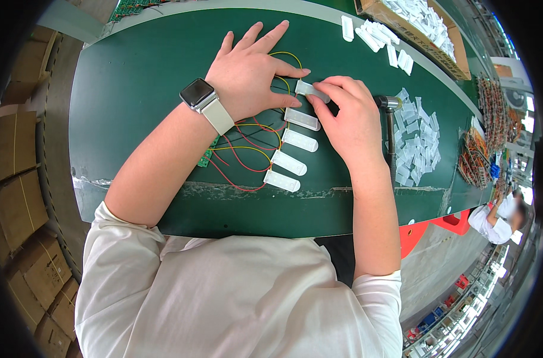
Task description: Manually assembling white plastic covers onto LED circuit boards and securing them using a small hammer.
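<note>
Right hand point(346, 116) pinches the topmost white sleeve point(311, 89), long axis slanting lower right; left hand point(247, 74) lies flat, fingers spread, on the wires point(247, 156).

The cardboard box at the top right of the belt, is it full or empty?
Full, or close to it: the cardboard box is heaped with small white plastic pieces reaching about its rim. How deep the heap goes cannot be told.

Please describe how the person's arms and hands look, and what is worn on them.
Both forearms are bare below short cream sleeves. The left hand has a smartwatch with a dark square face and a cream strap at its wrist. The right hand wears nothing visible.
</note>
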The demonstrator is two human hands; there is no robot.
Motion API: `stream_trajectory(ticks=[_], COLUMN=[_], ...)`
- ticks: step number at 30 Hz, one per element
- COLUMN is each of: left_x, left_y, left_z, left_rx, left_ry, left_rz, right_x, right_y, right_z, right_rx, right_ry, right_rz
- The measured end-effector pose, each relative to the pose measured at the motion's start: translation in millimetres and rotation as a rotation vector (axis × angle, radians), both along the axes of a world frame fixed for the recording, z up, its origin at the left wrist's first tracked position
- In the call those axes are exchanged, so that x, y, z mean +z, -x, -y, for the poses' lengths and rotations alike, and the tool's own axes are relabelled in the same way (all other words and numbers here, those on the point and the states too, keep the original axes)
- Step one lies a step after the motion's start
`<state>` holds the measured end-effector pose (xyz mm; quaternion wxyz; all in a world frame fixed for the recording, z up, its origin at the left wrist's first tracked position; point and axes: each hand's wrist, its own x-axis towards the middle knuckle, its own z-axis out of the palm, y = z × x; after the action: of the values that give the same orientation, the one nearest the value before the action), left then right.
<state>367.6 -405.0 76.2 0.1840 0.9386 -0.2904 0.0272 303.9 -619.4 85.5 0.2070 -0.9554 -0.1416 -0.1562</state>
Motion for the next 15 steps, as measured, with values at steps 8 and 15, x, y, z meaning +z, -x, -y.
stream_trajectory(ticks=[8,15], left_x=[0.6,-1.4], left_y=[0.4,-0.2], left_z=[0.3,-0.5], left_rx=[0.004,-0.002], left_ry=[0.014,0.012], left_rz=[0.010,0.011], right_x=[-4.8,-9.3], right_y=[1.1,2.7], right_z=[2.8,-0.3], right_rx=[-0.010,-0.052], right_ry=[-0.066,-0.144], right_rz=[-0.006,-0.040])
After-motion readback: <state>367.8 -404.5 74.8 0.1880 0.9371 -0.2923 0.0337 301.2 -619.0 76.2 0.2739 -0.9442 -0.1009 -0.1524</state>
